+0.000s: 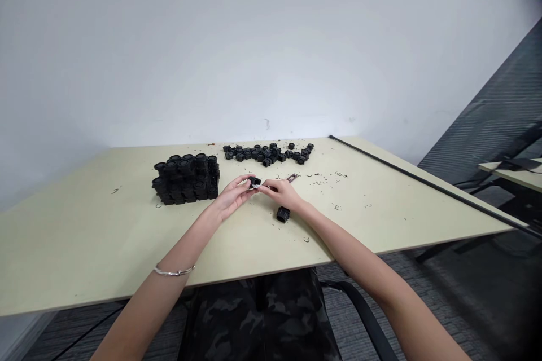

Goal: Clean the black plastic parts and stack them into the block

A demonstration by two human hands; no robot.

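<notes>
My left hand (231, 198) pinches a small black plastic part (254, 182) above the table, fingers closed on it. My right hand (283, 193) meets it from the right, fingers closed around a small tool whose metal tip touches the part; the tool is mostly hidden. A second black part (283, 214) lies on the table just below my right wrist. A neat stack of black parts (186, 178) stands left of my hands. A loose scatter of black parts (267, 153) lies behind them.
The pale yellow table (84, 237) carries small black shavings around the work spot and a small flat piece (292, 177) behind my right hand. A black bar (423, 183) runs along the table's right edge. Another desk (514, 172) stands at far right.
</notes>
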